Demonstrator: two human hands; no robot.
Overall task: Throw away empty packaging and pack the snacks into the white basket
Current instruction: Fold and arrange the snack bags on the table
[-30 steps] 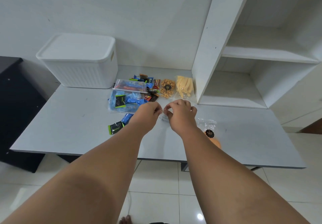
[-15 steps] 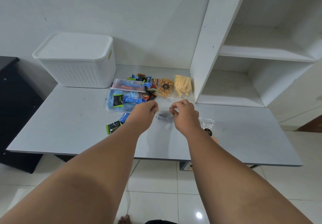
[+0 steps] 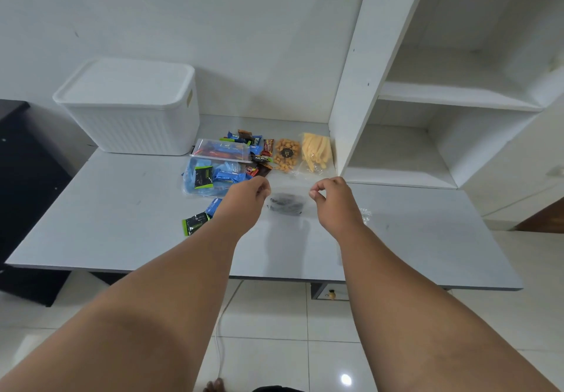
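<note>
Left hand (image 3: 247, 199) and right hand (image 3: 332, 199) hold a clear bag (image 3: 287, 204) stretched between them.
Fingers (image 3: 263, 188) on both sides are narrow, each pinching a top corner. The bag hangs just off the tabletop (image 3: 122, 214), shadow under it. It is likely spread to check whether the dark patch is contents or a label; can't tell which. Snack pile (image 3: 225, 162) lies just beyond the hands. White basket (image 3: 131, 123) sits back left against the wall with its lid (image 3: 125, 82) on, so packing looks not yet started.
</note>
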